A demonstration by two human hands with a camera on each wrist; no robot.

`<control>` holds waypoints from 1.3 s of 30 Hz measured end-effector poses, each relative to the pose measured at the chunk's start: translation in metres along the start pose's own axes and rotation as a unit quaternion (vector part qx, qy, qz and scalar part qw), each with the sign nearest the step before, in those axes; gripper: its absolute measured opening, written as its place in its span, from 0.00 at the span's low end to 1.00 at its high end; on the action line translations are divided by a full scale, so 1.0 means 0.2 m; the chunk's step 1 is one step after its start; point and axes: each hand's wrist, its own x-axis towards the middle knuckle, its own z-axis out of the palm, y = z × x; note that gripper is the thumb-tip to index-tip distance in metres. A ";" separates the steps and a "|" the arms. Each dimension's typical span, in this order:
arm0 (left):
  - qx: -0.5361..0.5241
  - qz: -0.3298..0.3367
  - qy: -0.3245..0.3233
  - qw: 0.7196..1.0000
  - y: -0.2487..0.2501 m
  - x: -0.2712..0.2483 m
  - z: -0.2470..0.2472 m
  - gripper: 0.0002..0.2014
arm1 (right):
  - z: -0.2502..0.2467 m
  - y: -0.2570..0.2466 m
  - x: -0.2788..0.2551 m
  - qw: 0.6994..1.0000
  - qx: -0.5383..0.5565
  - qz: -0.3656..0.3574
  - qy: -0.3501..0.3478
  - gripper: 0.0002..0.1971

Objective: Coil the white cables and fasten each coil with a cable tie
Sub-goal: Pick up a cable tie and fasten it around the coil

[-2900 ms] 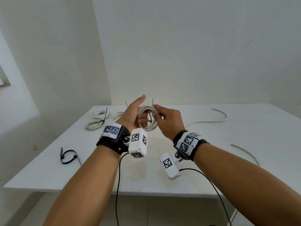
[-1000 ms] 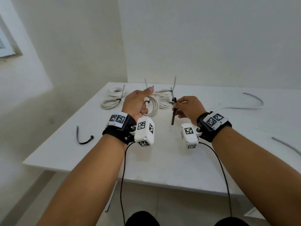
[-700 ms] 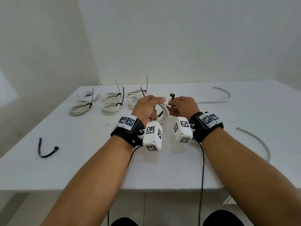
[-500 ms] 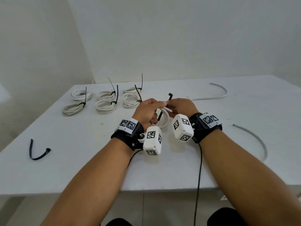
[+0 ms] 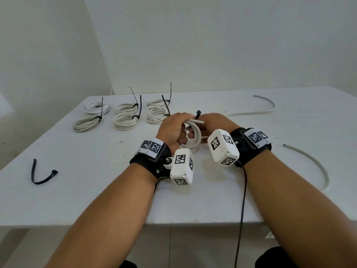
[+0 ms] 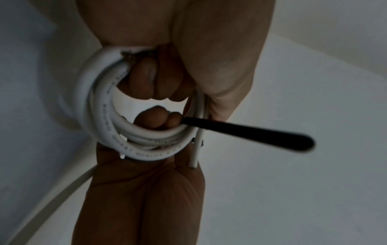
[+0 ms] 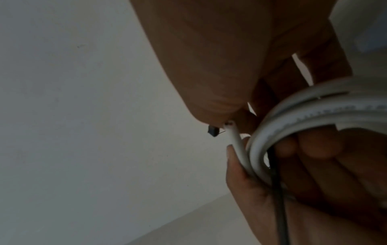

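White coil [image 5: 193, 136] and black cable tie [image 5: 198, 113] between the hands; black-and-white checkered markers [image 5: 151, 146] on black wristbands [image 5: 148, 161].

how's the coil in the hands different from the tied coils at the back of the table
The coil in the hands is gripped by the left hand and right hand; the tied coils lie on the table.

Each tied coil has a black tie cinched round it, tail sticking up; the held coil's cable tie only passes through its loops, not closed.

The held coil's cut end pokes out.

All are white cable wound in a few loops.
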 end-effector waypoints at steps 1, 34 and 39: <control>-0.007 -0.002 -0.002 1.000 0.00 0.00 0.00 0.12 | 0.01 0.00 0.00 1.000 -0.008 0.003 -0.001 0.10; -0.027 -0.029 0.161 0.986 0.04 -0.03 -0.07 0.04 | 0.09 0.00 -0.07 0.877 -0.319 -0.357 0.039 0.19; -0.009 0.009 0.141 0.990 0.01 -0.01 -0.04 0.11 | 0.11 0.00 -0.05 0.868 -0.249 -0.408 0.132 0.05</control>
